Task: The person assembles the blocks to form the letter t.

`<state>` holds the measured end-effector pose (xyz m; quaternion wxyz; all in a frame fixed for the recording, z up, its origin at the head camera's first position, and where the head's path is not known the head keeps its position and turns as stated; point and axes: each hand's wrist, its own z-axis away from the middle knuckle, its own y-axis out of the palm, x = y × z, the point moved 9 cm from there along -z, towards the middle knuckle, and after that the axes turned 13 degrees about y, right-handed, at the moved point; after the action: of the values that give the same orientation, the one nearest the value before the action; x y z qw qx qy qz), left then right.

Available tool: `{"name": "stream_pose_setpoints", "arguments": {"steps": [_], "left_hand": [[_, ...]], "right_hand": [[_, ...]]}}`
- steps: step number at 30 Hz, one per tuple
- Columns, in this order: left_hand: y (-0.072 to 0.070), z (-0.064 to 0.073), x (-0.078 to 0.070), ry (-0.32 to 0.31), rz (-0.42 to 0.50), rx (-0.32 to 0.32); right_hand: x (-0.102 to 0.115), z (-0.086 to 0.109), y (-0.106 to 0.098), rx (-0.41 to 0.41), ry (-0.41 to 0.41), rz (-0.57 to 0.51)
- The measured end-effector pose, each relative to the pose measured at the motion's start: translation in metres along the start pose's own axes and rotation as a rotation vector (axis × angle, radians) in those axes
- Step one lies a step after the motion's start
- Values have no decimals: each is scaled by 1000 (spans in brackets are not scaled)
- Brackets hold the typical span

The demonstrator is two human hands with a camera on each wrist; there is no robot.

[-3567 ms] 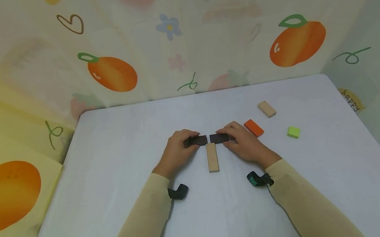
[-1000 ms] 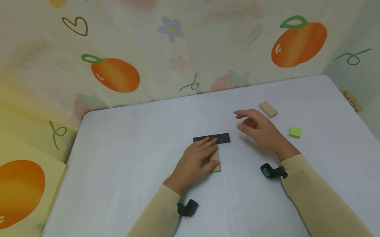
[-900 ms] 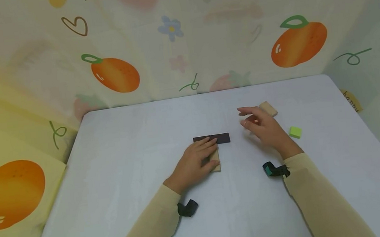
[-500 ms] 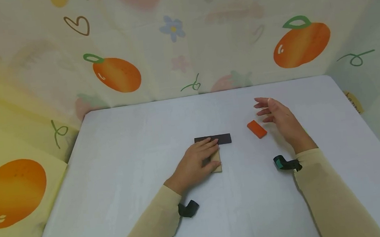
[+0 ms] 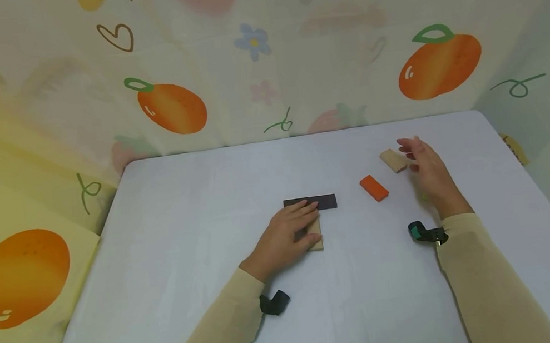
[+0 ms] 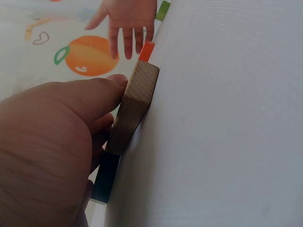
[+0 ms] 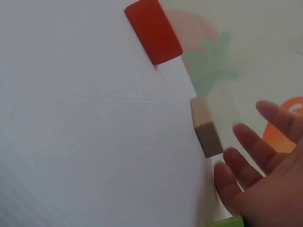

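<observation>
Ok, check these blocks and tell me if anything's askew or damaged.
Nothing looks damaged. The orange block and loose wooden block lie askew, slanted against the straight row of dark blocks by the left hand; for pieces lying apart, that hardly seems odd.

A white counter (image 5: 161, 234) spreads beneath the hands (image 5: 280, 241). Beyond them stands a pale fruit-printed backdrop (image 5: 335, 75), yellowish to their left.
</observation>
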<state>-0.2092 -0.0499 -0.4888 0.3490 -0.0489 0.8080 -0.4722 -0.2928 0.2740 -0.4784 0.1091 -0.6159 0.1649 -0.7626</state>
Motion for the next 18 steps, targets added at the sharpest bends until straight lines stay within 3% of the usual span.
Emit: {"name": "stream_pose_setpoints", "arguments": {"steps": [6, 13, 18], "left_hand": [[-1, -1, -1, 3, 10, -8], [-1, -1, -2, -1, 13, -5], [-2, -1, -2, -4, 10, -6]], "right_hand": [[-3, -2, 4, 7, 23, -38], [-10, -2, 13, 40, 106, 166], [-9, -4, 19, 52, 85, 234]]}}
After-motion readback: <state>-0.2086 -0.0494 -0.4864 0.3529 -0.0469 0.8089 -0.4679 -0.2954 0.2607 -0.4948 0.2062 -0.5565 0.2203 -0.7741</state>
